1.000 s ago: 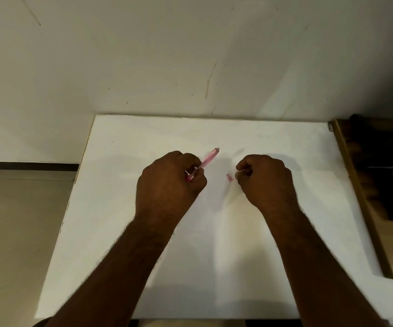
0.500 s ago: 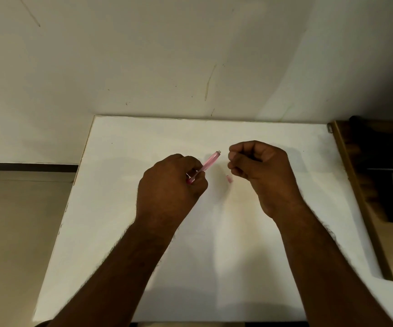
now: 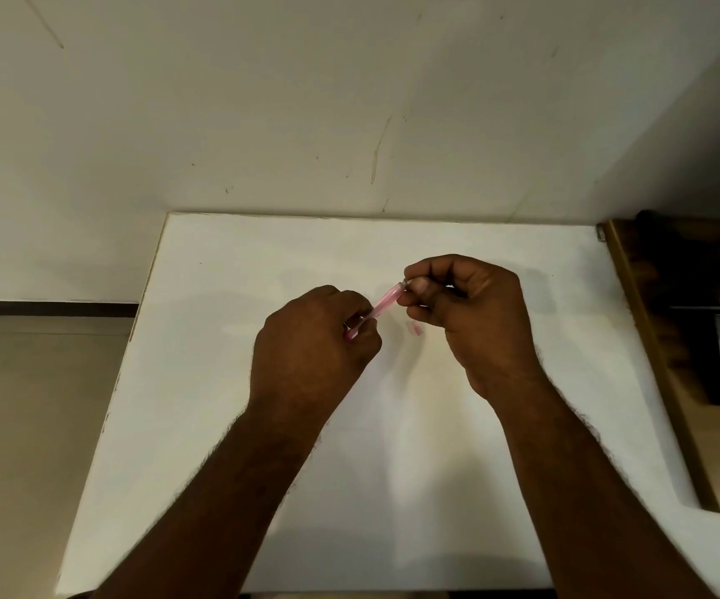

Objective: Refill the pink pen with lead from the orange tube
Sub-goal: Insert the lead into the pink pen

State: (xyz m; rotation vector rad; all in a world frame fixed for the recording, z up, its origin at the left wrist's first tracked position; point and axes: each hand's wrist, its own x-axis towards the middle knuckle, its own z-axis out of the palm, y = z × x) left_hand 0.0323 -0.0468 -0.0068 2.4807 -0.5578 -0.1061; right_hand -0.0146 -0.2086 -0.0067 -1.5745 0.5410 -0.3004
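Over white table [image 3: 220, 382], left hand [image 3: 315, 339] fingers grip pink pen [image 3: 382, 302]; right hand [image 3: 466, 309] fingers pinch its upper tip

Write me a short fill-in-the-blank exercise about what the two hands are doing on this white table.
1. The left hand grips the lower end of the ____ pen.
2. The right hand pinches at the pen's ____ end.
3. A small pink piece lies on the ____ table, between the hands.

Missing words: pink; upper; white
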